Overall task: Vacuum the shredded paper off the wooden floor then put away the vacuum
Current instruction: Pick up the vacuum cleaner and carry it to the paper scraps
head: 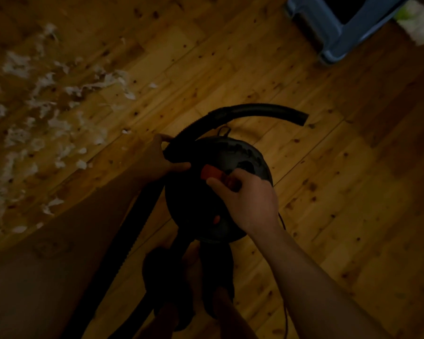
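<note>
my two feet stand nearest, in two dark slippers that are hard to make out in the dim light. just past them sits one round black canister vacuum on the wooden floor. my right hand reaches in from the lower right, fingers curled on the red handle on its lid. my left hand comes from the left, thumb and fingers wrapped around the one black hose where it meets the body; its curved end arches over the top and hangs open. a thin cord shows by my right wrist. farther left lies the shredded paper, too many scraps to count and blurred. farthest away, one blue plastic stool is cut off by the top edge.
</note>
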A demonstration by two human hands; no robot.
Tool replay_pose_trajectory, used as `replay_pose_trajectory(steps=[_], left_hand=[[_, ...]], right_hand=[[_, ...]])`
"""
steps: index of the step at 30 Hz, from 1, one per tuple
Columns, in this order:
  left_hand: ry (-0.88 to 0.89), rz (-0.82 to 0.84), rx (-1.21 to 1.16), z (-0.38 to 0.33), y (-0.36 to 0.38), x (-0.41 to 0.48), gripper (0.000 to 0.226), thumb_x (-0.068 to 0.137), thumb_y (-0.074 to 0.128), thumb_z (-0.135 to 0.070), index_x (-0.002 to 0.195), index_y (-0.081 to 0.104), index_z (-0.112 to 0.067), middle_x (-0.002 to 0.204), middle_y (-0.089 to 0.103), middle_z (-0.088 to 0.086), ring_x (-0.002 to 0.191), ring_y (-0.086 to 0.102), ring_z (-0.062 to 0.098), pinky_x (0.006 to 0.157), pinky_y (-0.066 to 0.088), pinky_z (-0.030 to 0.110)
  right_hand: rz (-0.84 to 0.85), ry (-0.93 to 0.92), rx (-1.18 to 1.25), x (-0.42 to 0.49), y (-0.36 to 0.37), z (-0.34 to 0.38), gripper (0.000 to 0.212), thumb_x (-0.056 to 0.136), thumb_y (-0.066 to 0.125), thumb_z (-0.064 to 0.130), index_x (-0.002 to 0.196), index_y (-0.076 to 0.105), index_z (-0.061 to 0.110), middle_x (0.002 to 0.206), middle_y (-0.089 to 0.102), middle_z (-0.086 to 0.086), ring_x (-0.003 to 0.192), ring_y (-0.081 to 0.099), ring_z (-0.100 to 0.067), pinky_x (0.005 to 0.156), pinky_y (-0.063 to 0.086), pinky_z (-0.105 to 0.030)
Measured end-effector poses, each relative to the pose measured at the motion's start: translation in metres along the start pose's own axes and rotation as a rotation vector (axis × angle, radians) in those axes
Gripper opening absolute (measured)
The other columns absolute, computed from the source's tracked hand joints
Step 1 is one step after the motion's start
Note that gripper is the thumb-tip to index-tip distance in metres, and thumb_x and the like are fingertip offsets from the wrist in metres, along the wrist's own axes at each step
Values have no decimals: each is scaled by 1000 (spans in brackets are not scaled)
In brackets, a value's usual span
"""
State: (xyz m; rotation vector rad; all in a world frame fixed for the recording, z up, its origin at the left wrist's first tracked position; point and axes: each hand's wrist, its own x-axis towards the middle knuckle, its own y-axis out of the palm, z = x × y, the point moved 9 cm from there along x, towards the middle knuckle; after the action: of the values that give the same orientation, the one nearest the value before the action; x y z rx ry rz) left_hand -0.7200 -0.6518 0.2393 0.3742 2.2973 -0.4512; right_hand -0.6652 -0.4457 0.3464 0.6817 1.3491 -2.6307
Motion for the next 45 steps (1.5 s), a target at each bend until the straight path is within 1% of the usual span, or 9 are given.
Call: replay_pose_trajectory(steps=[4, 8, 11, 13, 17, 23, 29, 34, 45], left_hand=[[50, -60, 153, -8, -5, 4, 84, 59, 87, -48, 128, 43, -30, 121, 55, -2, 98, 60, 17, 80, 56, 43], [60, -32, 39, -14, 12, 5, 77, 70, 85, -27, 132, 40, -21, 108, 60, 1, 89, 63, 13, 77, 58, 37], [77, 7, 41, -23, 28, 11, 80, 66, 86, -34, 130, 39, -23, 112, 61, 3, 97, 65, 19, 79, 58, 40], [85, 60, 97, -34, 43, 14, 78, 68, 84, -38, 128, 37, -24, 105, 59, -5, 90, 63, 11, 70, 56, 28], [124, 121, 225, -52, 73, 22, 78, 70, 83, -42, 131, 38, -26, 124, 58, 3, 108, 61, 23, 89, 54, 45], [214, 97, 468, -77, 98, 19, 64, 82, 74, -35, 136, 43, -23, 129, 58, 4, 118, 56, 24, 96, 49, 42], [318, 65, 573, -102, 84, -4, 44, 87, 63, -44, 120, 55, -15, 104, 57, -4, 92, 57, 15, 69, 40, 23], [415, -27, 659, -128, 79, -21, 53, 91, 60, -37, 136, 42, -15, 128, 50, 7, 111, 54, 26, 85, 43, 35], [692, -134, 680, -187, 94, -86, 46, 91, 62, -33, 132, 45, -19, 123, 59, 3, 96, 62, 24, 68, 39, 28]], right_hand=[[-3, 47, 39, -1, -1, -3, 47, 80, 60, 67, 60, 46, 26, 54, 50, 7, 55, 54, -12, 51, 38, -30], [-35, 104, 122, -1, -9, -17, 44, 78, 67, 62, 57, 46, 29, 51, 51, 9, 51, 53, -5, 48, 36, -22], [-45, 129, 132, -1, -16, -32, 44, 79, 66, 61, 58, 50, 26, 52, 54, 4, 51, 54, -7, 49, 41, -28], [-49, 163, 140, -5, -20, -44, 44, 80, 65, 60, 60, 51, 24, 52, 54, 4, 49, 53, -8, 47, 42, -31], [-105, 230, 140, -22, -30, -64, 46, 83, 62, 60, 58, 46, 24, 46, 45, 7, 41, 46, -7, 43, 26, -16], [-160, 303, 195, -34, -31, -78, 48, 90, 55, 56, 60, 45, 20, 49, 47, 6, 43, 45, -7, 46, 28, -21], [-84, 420, 248, -44, -25, -82, 50, 95, 43, 56, 65, 48, 17, 57, 54, 0, 52, 55, -16, 48, 42, -33], [-116, 545, 367, -52, -15, -93, 55, 92, 43, 63, 66, 56, 16, 60, 64, -4, 57, 65, -24, 59, 57, -44], [-278, 889, 707, -83, -3, -114, 54, 95, 43, 57, 82, 60, 8, 69, 65, -11, 47, 65, -25, 49, 58, -39]])
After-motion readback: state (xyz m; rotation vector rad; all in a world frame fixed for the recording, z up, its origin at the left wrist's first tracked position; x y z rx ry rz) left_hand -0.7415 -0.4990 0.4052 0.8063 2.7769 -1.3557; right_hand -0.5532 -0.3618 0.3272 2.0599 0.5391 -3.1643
